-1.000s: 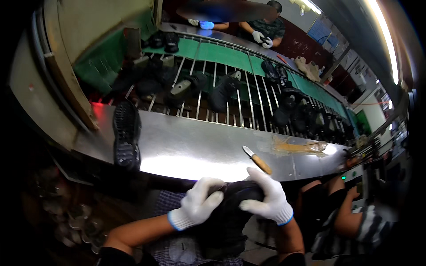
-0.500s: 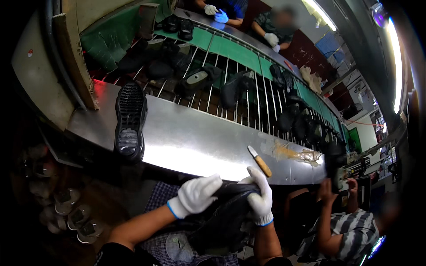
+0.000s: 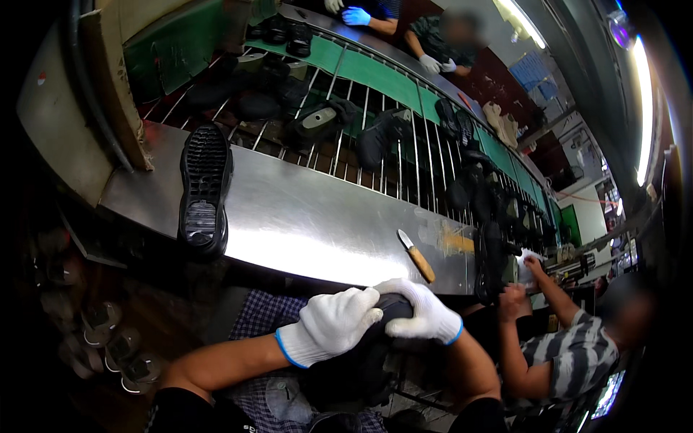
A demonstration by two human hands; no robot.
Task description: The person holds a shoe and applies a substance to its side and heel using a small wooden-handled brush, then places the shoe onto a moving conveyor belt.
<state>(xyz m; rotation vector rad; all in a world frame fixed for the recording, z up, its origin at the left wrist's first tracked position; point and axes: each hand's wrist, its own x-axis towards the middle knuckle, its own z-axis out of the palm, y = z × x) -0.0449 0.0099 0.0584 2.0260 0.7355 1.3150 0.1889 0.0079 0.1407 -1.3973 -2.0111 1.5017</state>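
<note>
In my lap, against a checked apron (image 3: 263, 314), I hold a black shoe upper (image 3: 350, 372), its rounded end pointing up at the bench edge. My left hand (image 3: 338, 317), in a white knit glove with a blue cuff, is closed over its left side. Gloved the same way, my right hand (image 3: 424, 312) wraps the top and right side, thumb toward me. The upper's lower part is dark and hard to make out. A short knife (image 3: 417, 258) with a wooden handle lies on the bench just beyond my right hand. A black shoe sole (image 3: 205, 191) rests tread up at the left.
Behind the metal bench (image 3: 303, 216) runs a rod conveyor (image 3: 372, 137) carrying several black shoe uppers. At the right, a person in a striped shirt (image 3: 570, 346) reaches toward black shoes (image 3: 491, 263) on the bench end. Grey shoes (image 3: 101, 321) sit low left.
My hands have come closer together around the upper's end, the left now pressed onto it. At the right, the co-worker's black shoe has moved onto the bench end, and their hands have come away.
</note>
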